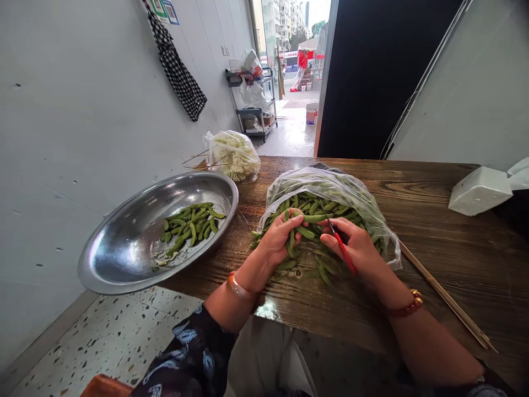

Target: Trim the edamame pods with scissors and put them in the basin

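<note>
My left hand (282, 236) is closed around several green edamame pods (316, 218), one of which sticks out to the right. In my right hand (351, 242) is a pair of scissors (341, 249) with red handles, its blades at the tip of that pod. Just behind both hands, a clear plastic bag (334, 184) lies open with many more pods in it, and some loose pods (324, 267) lie on the wood in front. To the left, a large metal basin (124, 242) holds a small heap of pods (192, 227).
A wooden table (433, 220) carries everything. A bag of cauliflower (233, 154) sits at the back left, thin bamboo skewers (448, 298) lie at the right, and a white foam box (479, 190) stands at the far right. The basin juts past the table's left edge.
</note>
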`<action>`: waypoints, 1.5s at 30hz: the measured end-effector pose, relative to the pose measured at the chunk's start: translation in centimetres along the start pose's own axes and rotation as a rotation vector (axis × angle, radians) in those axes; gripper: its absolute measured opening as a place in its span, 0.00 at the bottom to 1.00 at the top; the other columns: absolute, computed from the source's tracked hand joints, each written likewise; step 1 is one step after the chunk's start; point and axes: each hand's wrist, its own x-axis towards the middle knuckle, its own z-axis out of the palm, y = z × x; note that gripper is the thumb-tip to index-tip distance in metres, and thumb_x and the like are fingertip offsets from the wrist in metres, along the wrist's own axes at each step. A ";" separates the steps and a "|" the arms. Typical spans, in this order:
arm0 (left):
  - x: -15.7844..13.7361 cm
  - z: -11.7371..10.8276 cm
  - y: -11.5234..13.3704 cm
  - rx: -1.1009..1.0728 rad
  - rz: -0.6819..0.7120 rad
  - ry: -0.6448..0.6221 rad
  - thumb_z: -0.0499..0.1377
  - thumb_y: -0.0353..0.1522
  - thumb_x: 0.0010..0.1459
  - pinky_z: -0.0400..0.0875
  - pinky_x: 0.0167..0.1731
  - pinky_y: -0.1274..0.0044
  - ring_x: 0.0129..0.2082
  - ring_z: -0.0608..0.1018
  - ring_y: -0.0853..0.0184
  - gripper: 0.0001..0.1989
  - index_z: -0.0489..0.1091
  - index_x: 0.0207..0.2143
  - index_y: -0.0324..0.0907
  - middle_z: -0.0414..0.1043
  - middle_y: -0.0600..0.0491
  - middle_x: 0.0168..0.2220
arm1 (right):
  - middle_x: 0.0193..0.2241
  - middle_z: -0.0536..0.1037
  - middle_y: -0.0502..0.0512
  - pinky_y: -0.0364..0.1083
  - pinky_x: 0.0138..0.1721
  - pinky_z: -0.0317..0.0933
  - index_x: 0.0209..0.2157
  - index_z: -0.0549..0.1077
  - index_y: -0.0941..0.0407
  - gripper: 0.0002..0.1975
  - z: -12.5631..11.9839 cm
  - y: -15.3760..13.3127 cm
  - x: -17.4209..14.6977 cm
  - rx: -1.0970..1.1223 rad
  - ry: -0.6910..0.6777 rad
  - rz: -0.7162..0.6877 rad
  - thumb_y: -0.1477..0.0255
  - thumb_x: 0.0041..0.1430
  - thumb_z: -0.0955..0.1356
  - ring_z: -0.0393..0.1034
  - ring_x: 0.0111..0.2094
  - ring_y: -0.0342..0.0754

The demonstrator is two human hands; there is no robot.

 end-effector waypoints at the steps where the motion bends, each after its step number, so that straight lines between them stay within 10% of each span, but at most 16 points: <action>1: 0.0 0.1 -0.1 0.005 -0.014 -0.013 0.69 0.33 0.46 0.58 0.13 0.89 0.15 0.66 0.81 0.16 0.64 0.31 0.38 0.70 0.58 0.24 | 0.38 0.77 0.57 0.48 0.40 0.64 0.41 0.75 0.57 0.18 0.0 0.0 0.0 0.012 0.005 0.009 0.57 0.57 0.68 0.71 0.38 0.51; 22: 0.5 -0.4 -0.1 0.138 0.193 0.125 0.68 0.34 0.45 0.61 0.14 0.89 0.15 0.66 0.82 0.15 0.65 0.30 0.38 0.75 0.56 0.30 | 0.27 0.78 0.54 0.45 0.33 0.61 0.35 0.78 0.59 0.18 0.4 0.3 0.0 -0.082 -0.131 0.112 0.58 0.57 0.66 0.70 0.30 0.48; 31: -1.0 1.3 1.1 0.234 0.276 0.152 0.66 0.34 0.46 0.57 0.14 0.88 0.16 0.65 0.80 0.14 0.65 0.31 0.39 0.71 0.58 0.25 | 0.17 0.68 0.46 0.41 0.19 0.52 0.38 0.77 0.58 0.24 -0.6 1.3 0.4 0.177 0.040 0.230 0.51 0.54 0.67 0.60 0.18 0.42; 37: -5.0 3.1 6.4 0.808 0.543 0.202 0.64 0.36 0.51 0.61 0.20 0.83 0.19 0.67 0.76 0.10 0.68 0.30 0.40 0.71 0.57 0.22 | 0.17 0.66 0.46 0.41 0.18 0.51 0.38 0.76 0.58 0.25 -1.0 1.4 0.1 0.226 0.052 0.221 0.50 0.53 0.68 0.59 0.18 0.41; 41: -6.7 -0.6 11.6 1.310 0.714 0.417 0.61 0.34 0.54 0.68 0.31 0.78 0.26 0.73 0.71 0.06 0.69 0.32 0.40 0.73 0.54 0.26 | 0.15 0.65 0.45 0.41 0.17 0.49 0.40 0.76 0.58 0.26 -0.9 1.6 -0.1 0.219 0.051 0.233 0.50 0.52 0.68 0.57 0.16 0.41; 45: -8.6 -5.8 15.9 1.893 0.560 0.506 0.62 0.35 0.53 0.69 0.41 0.71 0.37 0.76 0.63 0.17 0.70 0.45 0.38 0.75 0.45 0.42 | 0.14 0.65 0.45 0.41 0.16 0.49 0.39 0.76 0.57 0.25 -0.9 1.6 -0.2 0.234 0.053 0.227 0.50 0.50 0.69 0.57 0.15 0.41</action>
